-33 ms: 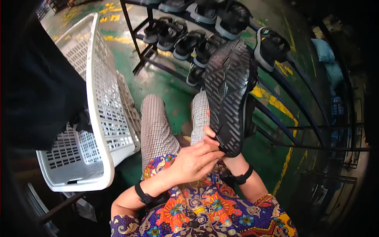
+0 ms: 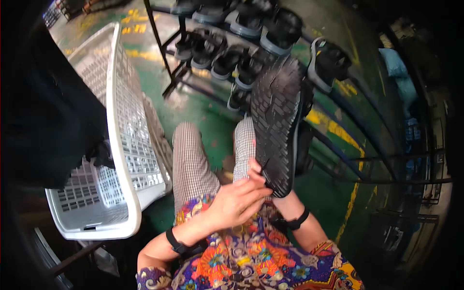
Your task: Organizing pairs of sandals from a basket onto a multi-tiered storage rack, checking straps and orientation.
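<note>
A black shoe (image 2: 278,130) is tipped so its ridged sole faces me, toe pointing away and the other end close to my lap. My right hand (image 2: 254,169) grips it from behind; only some fingertips show along the sole's left edge, and the palm is hidden. Against the shoe's near end, my left hand (image 2: 240,200) has its fingers drawn together in a pinch. Whatever lies between those fingertips is too small to make out. A black band circles each wrist.
Several black shoes with grey soles (image 2: 224,60) stand on a dark metal rack (image 2: 166,60) ahead. Another shoe (image 2: 328,63) sits on the rack's right part. To my left is a white plastic basket (image 2: 116,130), with dark cloth (image 2: 58,111) hanging over it. Blue bags (image 2: 396,63) lie far right.
The shoe has tilted slightly, and its near end sits a little lower in the picture. The whole view has shifted slightly; both hands keep nearly the same pose.
</note>
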`<state>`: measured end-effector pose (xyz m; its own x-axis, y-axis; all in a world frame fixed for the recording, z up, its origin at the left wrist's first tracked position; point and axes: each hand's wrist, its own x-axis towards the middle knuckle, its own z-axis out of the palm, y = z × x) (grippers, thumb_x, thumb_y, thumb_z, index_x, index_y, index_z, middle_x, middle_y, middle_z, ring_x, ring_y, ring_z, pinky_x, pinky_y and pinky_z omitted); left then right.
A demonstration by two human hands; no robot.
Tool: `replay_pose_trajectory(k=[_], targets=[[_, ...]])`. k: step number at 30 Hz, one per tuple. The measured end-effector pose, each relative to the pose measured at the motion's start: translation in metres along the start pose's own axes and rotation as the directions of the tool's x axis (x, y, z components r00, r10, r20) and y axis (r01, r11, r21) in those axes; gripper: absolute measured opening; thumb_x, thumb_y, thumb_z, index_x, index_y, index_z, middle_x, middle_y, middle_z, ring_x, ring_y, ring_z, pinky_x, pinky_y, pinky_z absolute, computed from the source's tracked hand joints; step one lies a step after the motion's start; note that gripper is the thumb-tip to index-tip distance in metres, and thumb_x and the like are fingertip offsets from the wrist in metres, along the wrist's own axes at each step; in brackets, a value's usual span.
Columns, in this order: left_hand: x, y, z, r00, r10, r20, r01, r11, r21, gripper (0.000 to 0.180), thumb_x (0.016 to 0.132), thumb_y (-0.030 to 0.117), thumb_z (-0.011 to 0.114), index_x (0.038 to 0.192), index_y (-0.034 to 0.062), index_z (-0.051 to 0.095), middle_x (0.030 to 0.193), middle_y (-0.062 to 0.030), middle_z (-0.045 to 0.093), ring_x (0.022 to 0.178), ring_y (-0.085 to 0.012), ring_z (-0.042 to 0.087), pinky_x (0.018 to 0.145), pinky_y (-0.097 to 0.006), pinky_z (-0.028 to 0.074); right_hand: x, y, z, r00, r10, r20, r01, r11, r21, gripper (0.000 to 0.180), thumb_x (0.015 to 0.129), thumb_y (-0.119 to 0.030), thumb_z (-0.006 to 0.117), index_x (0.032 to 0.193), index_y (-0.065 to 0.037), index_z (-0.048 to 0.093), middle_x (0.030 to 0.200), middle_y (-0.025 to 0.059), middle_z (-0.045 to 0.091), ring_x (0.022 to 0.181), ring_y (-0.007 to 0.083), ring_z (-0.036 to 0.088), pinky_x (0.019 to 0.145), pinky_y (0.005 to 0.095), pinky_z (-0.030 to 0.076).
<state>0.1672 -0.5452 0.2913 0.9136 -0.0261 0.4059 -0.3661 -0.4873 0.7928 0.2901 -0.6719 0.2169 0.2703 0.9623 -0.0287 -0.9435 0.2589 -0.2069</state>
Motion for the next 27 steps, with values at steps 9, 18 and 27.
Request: replay_pose_trajectory(k=[9,18,27], targets=[[-0.007,-0.004,-0.023,0.995,-0.099,0.002,0.099,0.995,-0.004,0.019,0.082,0.000,0.062,0.100,0.0035,0.066,0.086,-0.0094,0.067,0.079,-0.0250,0.066,0.068,-0.033,0.052,-0.025,-0.064,0.027,0.727,-0.680,-0.096,0.549,0.659,-0.514,0.040,0.092,-0.037,0.052,0.103,0.002,0.051,0.079,0.0155,0.058,0.066,0.0225,0.058,0.056,0.0290,0.047],[-0.055,0.029,-0.144,0.903,-0.375,-0.208,0.392,0.918,0.051,0.020,0.082,0.000,0.063,0.101,0.0046,0.068,0.086,-0.0106,0.068,0.076,-0.0229,0.067,0.067,-0.030,0.053,-0.037,-0.087,0.127,0.396,-0.915,-0.082,0.485,0.284,-0.827,0.039,0.093,-0.031,0.052,0.113,0.003,0.054,0.094,0.0145,0.059,0.076,0.0223,0.057,0.068,0.0300,0.046],[-0.130,-0.032,-0.346,0.571,-0.702,-0.426,0.665,0.699,-0.263,0.025,0.094,0.022,0.057,0.107,0.0017,0.065,0.083,-0.0052,0.065,0.071,-0.0085,0.060,0.063,-0.021,0.048,0.014,-0.078,0.182,0.554,-0.799,-0.235,0.074,0.329,-0.941,0.041,0.092,-0.032,0.055,0.117,0.000,0.054,0.107,0.0155,0.054,0.086,0.0255,0.056,0.075,0.0344,0.046]])
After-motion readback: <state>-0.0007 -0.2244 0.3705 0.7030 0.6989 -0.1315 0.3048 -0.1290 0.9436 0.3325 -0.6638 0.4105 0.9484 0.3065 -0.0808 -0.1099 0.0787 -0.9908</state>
